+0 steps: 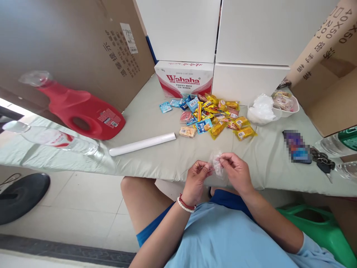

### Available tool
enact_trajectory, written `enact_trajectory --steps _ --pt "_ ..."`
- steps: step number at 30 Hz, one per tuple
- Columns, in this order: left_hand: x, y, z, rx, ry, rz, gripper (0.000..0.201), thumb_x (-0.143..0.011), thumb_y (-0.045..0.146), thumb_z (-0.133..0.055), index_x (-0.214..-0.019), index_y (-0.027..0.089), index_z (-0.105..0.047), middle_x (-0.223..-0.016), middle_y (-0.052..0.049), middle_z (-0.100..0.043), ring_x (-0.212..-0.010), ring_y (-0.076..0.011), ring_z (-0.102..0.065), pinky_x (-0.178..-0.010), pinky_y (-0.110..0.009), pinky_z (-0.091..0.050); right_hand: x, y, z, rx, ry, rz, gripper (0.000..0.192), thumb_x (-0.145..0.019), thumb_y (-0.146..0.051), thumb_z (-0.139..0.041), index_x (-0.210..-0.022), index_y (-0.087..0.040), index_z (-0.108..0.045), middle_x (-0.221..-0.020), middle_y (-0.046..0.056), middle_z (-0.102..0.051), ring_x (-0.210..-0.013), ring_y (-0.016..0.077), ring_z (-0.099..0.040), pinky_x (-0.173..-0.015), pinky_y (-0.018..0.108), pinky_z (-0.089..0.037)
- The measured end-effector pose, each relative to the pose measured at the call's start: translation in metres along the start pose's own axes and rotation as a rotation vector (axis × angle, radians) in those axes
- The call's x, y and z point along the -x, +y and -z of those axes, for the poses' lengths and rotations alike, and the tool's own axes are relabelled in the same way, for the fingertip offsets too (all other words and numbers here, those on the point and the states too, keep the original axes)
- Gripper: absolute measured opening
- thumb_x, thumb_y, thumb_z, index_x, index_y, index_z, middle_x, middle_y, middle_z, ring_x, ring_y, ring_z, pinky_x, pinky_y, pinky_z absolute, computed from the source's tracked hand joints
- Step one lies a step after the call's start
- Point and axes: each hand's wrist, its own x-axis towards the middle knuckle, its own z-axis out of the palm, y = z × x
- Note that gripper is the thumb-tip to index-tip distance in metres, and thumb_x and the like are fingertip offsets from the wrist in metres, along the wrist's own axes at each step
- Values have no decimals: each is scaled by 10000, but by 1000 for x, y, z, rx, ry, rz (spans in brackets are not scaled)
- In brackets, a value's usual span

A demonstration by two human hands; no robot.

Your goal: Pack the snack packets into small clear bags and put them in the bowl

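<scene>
Between my two hands is a crumpled clear plastic bag (216,163), above the front edge of the table. My left hand (197,175) pinches its left side, with the fingertips close together. On the other side, my right hand (235,169) grips the bag between thumb and fingers. Beyond the hands lies a pile of small wrapped snacks (208,111) in yellow, blue and red packets. A white bowl (263,115) with a bunch of white plastic stands to the right of the pile. Left of my hands lies a white roll (143,143).
A red jug (83,111) and a water bottle (61,139) lie at the left. A Wahaha carton (185,80) stands at the back. On the right are a container of packets (287,104), a phone (297,147), keys (323,160) and bottles (334,145). Cardboard (78,44) walls the left side.
</scene>
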Motion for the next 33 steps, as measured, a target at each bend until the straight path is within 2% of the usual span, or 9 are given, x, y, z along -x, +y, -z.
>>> enact_trajectory --steps 4,7,10,12,17,21,27,31,33 --pt "-1 6 16 25 78 30 402 -730 474 -896 -814 184 -631 -877 -6 -682 -864 -140 -682 -781 -261 -532 -11 5 17 -228 82 -137 279 -787 -459 -818 -913 -235 -711 -822 22 -736 -660 143 -612 -637 276 -514" --pt "-3 6 19 46 89 36 416 -750 488 -878 -827 192 -596 -925 -12 -694 -885 -144 -693 -784 -269 -540 -13 5 21 -276 91 -181 310 -763 -460 -844 -915 -231 -700 -798 17 -717 -640 131 -579 -617 267 -493" --pt "-8 9 19 95 91 2 439 -756 494 -871 -834 203 -552 -949 -12 -699 -886 -146 -697 -814 -297 -556 -15 4 25 -229 126 -129 297 -789 -473 -823 -922 -234 -708 -813 16 -703 -725 146 -612 -671 269 -505" --pt "-11 16 23 122 96 -28 461 -735 476 -889 -827 206 -527 -869 14 -674 -752 -101 -655 -720 -248 -532 -19 3 32 -173 131 -92 298 -796 -482 -818 -928 -235 -715 -831 14 -695 -769 147 -619 -698 262 -508" --pt "-9 43 39 42 -33 68 467 -748 450 -888 -812 198 -500 -669 82 -538 -457 -1 -354 -479 -159 -311 -30 -2 59 -93 22 -154 372 -785 -548 -818 -931 -222 -710 -801 11 -676 -704 144 -611 -637 270 -532" --pt "-6 55 53 -42 -89 165 484 -735 446 -905 -812 191 -500 -616 98 -480 -438 6 -320 -455 -144 -258 -33 1 73 -15 29 -135 369 -804 -537 -808 -939 -206 -717 -726 2 -644 -599 125 -546 -502 238 -447" --pt "-5 58 70 -144 31 150 509 -709 491 -910 -809 187 -514 -624 94 -472 -457 -1 -342 -449 -140 -257 -25 6 83 215 79 -37 273 -896 -480 -734 -985 -222 -744 -778 5 -667 -645 132 -558 -593 262 -465" --pt "-1 65 84 -134 34 78 479 -748 476 -882 -821 192 -503 -650 99 -453 -453 5 -293 -455 -148 -233 -21 6 86 209 80 98 227 -901 -452 -737 -967 -234 -750 -868 14 -692 -683 135 -565 -625 268 -454" --pt "-1 64 94 -183 40 65 474 -752 497 -863 -833 200 -502 -654 98 -442 -461 -8 -291 -462 -160 -229 -24 14 87 210 35 72 240 -893 -458 -736 -963 -229 -752 -867 19 -698 -686 142 -568 -625 274 -448"
